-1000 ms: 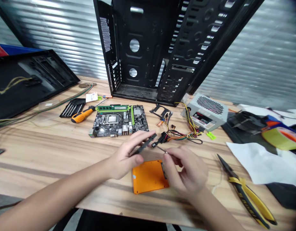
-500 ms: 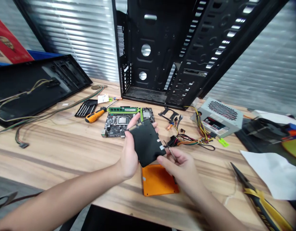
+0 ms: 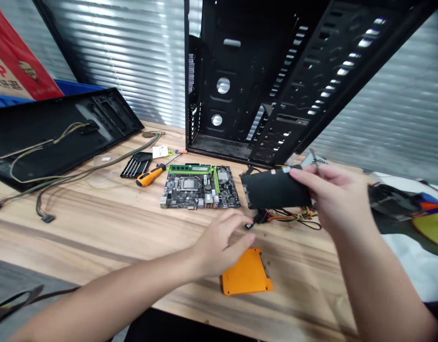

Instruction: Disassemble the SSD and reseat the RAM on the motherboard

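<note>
My right hand (image 3: pixel 334 190) grips a flat black solid-state drive (image 3: pixel 275 189) by its right end and holds it above the table. A thin, blurred metal tool (image 3: pixel 315 159) also sticks up from those fingers; its kind I cannot make out. Small silver labels show along the drive's upper edge. My left hand (image 3: pixel 224 242) is empty, its thumb and fingers apart, over the far left corner of an orange drive (image 3: pixel 245 275). That orange drive lies flat, a dark connector along its right edge. Beyond the left hand lies a motherboard (image 3: pixel 200 186) with a green memory stick.
A black computer case (image 3: pixel 240 95) stands at the back. Left are an orange-handled screwdriver (image 3: pixel 151 175), a bit set (image 3: pixel 136 165), a black front panel (image 3: pixel 62 137) and loose wires. Cables (image 3: pixel 283 217) lie under the black drive. A power supply (image 3: pixel 313 164) is mostly hidden behind my right hand.
My left hand has let go of the black drive and moved down beside the orange one. The right hand has carried the black drive up and to the right. The view has shifted.
</note>
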{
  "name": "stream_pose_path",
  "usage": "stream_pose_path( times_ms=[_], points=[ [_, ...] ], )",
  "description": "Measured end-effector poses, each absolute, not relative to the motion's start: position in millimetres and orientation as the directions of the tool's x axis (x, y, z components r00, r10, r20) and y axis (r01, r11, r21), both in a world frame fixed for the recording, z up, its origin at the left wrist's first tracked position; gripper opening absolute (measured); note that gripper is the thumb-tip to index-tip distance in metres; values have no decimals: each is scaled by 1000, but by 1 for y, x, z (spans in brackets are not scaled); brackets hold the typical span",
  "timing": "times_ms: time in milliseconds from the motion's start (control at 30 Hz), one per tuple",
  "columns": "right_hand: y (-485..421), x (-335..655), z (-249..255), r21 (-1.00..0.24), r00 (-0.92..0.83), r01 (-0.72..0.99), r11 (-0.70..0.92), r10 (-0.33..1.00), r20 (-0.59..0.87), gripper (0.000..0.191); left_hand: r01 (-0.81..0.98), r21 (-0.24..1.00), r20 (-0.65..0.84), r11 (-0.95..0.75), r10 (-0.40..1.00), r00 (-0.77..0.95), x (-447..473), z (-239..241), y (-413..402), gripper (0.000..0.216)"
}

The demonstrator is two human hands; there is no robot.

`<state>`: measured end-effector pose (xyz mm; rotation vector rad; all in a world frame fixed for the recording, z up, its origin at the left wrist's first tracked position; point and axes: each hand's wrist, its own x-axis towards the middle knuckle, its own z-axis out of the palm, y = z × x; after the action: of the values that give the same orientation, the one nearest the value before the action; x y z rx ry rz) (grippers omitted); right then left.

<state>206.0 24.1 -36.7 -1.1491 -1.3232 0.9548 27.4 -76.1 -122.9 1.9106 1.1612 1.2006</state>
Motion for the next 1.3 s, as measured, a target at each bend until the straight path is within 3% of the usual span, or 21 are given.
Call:
stream_pose_path(
  times_ms=[100, 200, 300, 433, 600, 800, 1133, 1300],
  points=[
    [52, 204, -25, -873, -16, 412, 261, 960, 280, 26, 692, 556, 414, -460, 876, 249, 22, -122, -73, 27],
    [80, 194, -27, -828, -5, 535, 169, 980, 197, 23, 896, 271, 404, -352, 887, 226, 16, -122, -66, 28],
    [106, 186, -39, -823, -27, 563, 74, 997, 72, 20, 968, 131, 386, -212, 911, 147, 10, -124, -58, 29],
    [129, 185, -56, -725, -68, 683, 86, 996, 54, 21, 984, 18, 330, -176, 930, 161, 4, -127, -50, 30],
    [134, 188, -63, -692, -119, 714, 105, 992, 28, 23, 984, 3, 223, -178, 959, 173, 2, -123, -49, 32],
    [133, 185, -64, -700, -141, 710, 70, 989, -43, 17, 977, 98, 137, -188, 975, 173, 1, -120, -49, 38],
    [133, 186, -62, -752, -59, 655, -73, 987, -147, 24, 947, 158, 231, -279, 943, 239, -2, -125, -52, 38],
    [129, 191, -54, -817, -99, 540, -203, 949, -301, 23, 935, 198, 235, -293, 941, 245, 3, -126, -56, 32]
  ],
)
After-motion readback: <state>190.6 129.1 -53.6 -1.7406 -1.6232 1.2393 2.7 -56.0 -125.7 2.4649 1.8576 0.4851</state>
